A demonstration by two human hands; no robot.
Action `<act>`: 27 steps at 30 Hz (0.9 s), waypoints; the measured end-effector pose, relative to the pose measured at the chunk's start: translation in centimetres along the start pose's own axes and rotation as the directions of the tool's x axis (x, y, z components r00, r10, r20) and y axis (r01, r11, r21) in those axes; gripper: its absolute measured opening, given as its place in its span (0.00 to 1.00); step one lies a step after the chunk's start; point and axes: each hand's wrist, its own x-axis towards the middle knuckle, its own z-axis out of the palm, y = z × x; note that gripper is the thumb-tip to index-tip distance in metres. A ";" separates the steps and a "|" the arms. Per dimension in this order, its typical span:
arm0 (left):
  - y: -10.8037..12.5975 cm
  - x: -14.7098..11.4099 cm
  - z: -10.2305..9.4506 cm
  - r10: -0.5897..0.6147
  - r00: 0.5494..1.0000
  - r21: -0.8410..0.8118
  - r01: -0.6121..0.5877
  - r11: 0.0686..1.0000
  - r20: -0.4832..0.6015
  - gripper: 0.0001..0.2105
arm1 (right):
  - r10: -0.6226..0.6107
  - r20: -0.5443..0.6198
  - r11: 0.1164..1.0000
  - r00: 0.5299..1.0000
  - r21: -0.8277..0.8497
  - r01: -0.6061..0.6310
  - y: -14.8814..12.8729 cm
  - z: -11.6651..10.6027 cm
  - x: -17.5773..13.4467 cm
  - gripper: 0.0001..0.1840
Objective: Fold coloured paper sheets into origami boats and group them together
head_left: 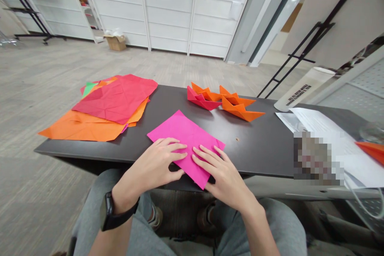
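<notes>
A bright pink sheet of paper lies on the dark table, turned so that one corner points away from me. Its near corner reaches the table's front edge. My left hand rests on the left side of the sheet, fingers stretched over it and thumb held apart near the front edge. On the right part of the sheet lies my right hand, its fingers spread flat and its thumb by the near corner, partly hidden. Neither hand grips anything that I can see.
Loose creased sheets, red and orange, are piled at the left. Several folded paper boats stand at the back. To the right are a white cylinder, white papers and an orange paper piece.
</notes>
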 end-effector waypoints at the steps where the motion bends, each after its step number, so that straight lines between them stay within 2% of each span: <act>1: 0.1 -0.1 -0.1 -0.007 1.000 0.008 0.007 1.000 0.003 0.15 | 0.003 -0.006 1.000 1.000 0.005 -0.003 0.0 0.0 0.0 0.35; 6: 0.4 -0.3 -0.2 -0.056 0.998 0.021 0.056 0.998 -0.011 0.12 | -0.016 -0.062 0.998 0.998 0.059 0.020 0.3 0.1 0.0 0.31; 10: 0.3 -0.2 0.0 -0.069 0.998 0.012 0.069 0.998 -0.013 0.11 | 0.011 -0.226 0.981 0.974 0.192 0.034 0.4 0.2 0.1 0.17; 12: 0.1 -0.1 0.1 -0.074 0.997 0.007 0.075 0.997 -0.022 0.11 | 0.104 -0.317 0.962 0.943 0.274 -0.014 0.3 0.4 0.4 0.11; 15: -0.1 0.0 0.3 -0.089 0.995 0.021 0.090 0.996 -0.041 0.11 | 0.277 -0.419 0.935 0.864 0.326 -0.142 0.1 0.6 1.2 0.10; 17: -0.2 0.0 0.5 -0.108 0.993 0.038 0.110 0.993 -0.049 0.11 | 0.363 -0.436 0.919 0.824 0.313 -0.239 0.1 0.7 1.9 0.08; 19: -0.3 0.1 0.6 -0.130 0.990 0.046 0.133 0.990 -0.061 0.12 | 0.415 -0.415 0.903 0.809 0.296 -0.311 0.4 0.6 2.6 0.09; 23: -0.4 0.5 1.0 -0.103 0.989 0.051 0.109 0.993 -0.108 0.15 | 0.419 -0.347 0.903 0.839 0.255 -0.346 1.7 0.1 4.1 0.11; 27: -0.4 0.9 1.4 -0.022 0.994 0.088 0.032 0.996 -0.108 0.11 | 0.329 -0.252 0.936 0.910 0.213 -0.280 3.4 -0.1 5.2 0.07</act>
